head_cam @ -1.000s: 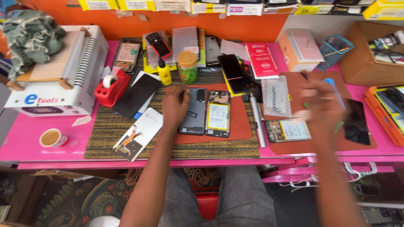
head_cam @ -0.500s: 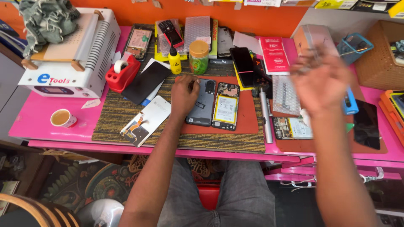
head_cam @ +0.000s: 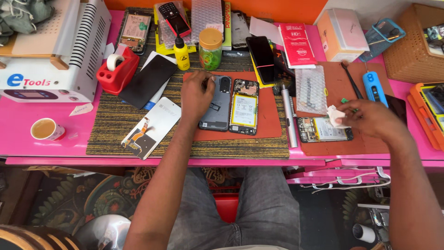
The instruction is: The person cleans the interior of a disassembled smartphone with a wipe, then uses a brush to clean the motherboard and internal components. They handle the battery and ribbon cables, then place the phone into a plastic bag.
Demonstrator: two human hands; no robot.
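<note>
Two hands busy: my left hand (head_cam: 196, 95) presses flat, fingers loose, on the phone back (head_cam: 216, 104); right hand (head_cam: 372, 119) pinches a white wipe (head_cam: 336, 116).

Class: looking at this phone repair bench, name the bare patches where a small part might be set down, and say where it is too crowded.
Bare pink bench lies around the cup, below the white machine. The red mat's right part, between the opened phone and the metal tool, is free. Crowded: the back row behind the left hand, and around the right hand holding a white wad.
</note>
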